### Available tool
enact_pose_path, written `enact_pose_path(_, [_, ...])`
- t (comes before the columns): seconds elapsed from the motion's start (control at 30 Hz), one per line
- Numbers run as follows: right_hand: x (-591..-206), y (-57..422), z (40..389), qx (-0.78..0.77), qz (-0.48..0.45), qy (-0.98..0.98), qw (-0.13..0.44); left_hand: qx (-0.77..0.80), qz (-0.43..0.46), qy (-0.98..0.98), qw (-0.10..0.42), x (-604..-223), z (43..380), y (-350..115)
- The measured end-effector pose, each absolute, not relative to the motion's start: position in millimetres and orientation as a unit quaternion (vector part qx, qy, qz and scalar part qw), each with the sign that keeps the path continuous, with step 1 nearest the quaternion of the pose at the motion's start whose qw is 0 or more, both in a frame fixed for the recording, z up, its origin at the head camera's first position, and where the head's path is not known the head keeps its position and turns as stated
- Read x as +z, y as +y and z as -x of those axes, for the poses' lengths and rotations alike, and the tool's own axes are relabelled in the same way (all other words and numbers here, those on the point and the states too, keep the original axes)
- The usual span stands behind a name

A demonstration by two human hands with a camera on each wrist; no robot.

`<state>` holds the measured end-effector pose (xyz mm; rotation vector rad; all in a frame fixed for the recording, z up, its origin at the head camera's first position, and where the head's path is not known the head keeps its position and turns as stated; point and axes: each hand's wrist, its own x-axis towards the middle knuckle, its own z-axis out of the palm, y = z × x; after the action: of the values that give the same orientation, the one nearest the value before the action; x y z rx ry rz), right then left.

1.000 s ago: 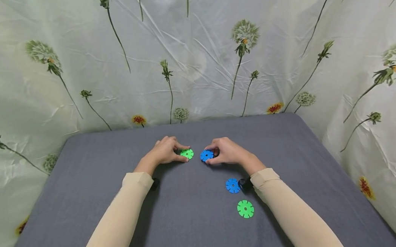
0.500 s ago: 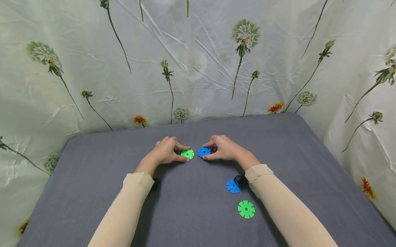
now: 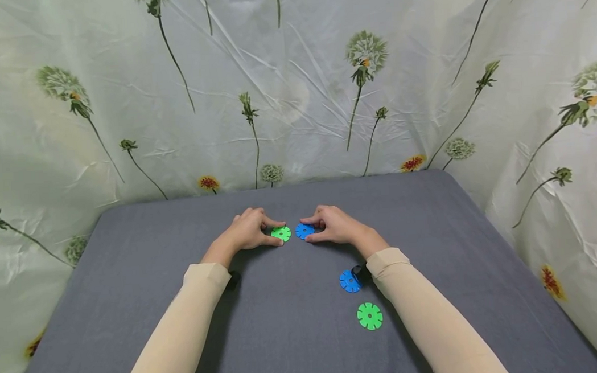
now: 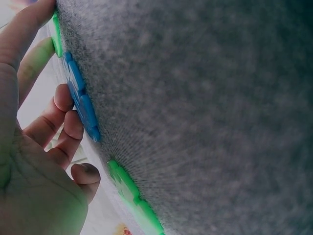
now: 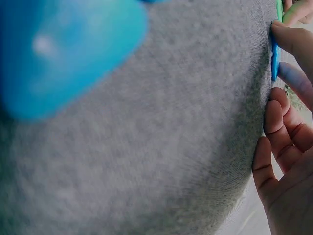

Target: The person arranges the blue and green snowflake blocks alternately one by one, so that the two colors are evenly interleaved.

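My left hand (image 3: 246, 229) pinches a green notched plastic disc (image 3: 281, 234) between thumb and a finger, close over the grey cloth. Facing it, my right hand (image 3: 338, 224) pinches a blue notched disc (image 3: 304, 230) by its edges, a small gap to the right of the green one. In the left wrist view a further blue disc (image 4: 80, 98) and a second green disc (image 4: 134, 196) line up beneath the left palm; the head view hides both behind that hand. The right wrist view shows the gripped blue disc (image 5: 275, 61) edge-on.
A loose blue disc (image 3: 348, 282) lies by the right wrist, partly covered by the black wrist camera (image 3: 360, 274). Nearer the front is a loose green disc (image 3: 370, 317). The grey-covered table (image 3: 287, 335) ends at a flower-print curtain (image 3: 298, 95).
My right hand has moved left and slightly away from me with its blue disc, closing on the green one. The left hand has stayed almost still; the view shifts slightly.
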<state>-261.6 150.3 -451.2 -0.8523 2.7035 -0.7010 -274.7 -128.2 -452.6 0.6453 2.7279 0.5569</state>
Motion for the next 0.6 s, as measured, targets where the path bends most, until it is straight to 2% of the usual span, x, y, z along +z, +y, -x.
enact_pose_path(0.6, [-454.8,155.3,263.1,-0.312,0.249,0.906,0.144,0.199,-0.222,0.943,0.148,-449.0,273.2,-127.8])
